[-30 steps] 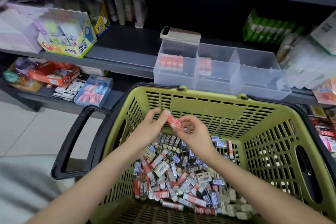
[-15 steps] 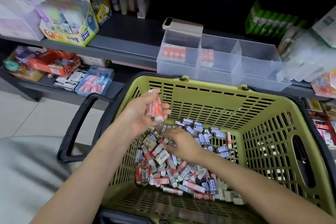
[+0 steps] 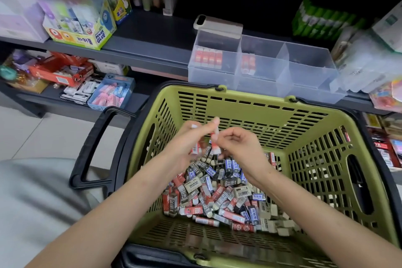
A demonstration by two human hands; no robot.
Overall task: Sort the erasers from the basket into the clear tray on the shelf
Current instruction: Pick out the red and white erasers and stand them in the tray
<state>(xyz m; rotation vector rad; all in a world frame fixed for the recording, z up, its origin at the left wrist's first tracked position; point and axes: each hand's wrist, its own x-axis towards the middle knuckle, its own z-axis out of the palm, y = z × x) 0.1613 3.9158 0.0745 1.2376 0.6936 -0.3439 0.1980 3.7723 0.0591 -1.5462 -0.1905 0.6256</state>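
The mixed eraser pile (image 3: 217,193) lies low in the green basket (image 3: 250,113). Above it, the left hand (image 3: 185,146) has its fingers (image 3: 206,128) curled round a few red-sleeved erasers (image 3: 195,149), which are blurred. The right hand (image 3: 239,146) pinches one more red eraser (image 3: 215,144) against them. Square the stack sleeve to sleeve before lifting it. Beyond, the clear tray (image 3: 304,85) on the shelf (image 3: 152,50) holds red rows in its left and middle compartments; match those.
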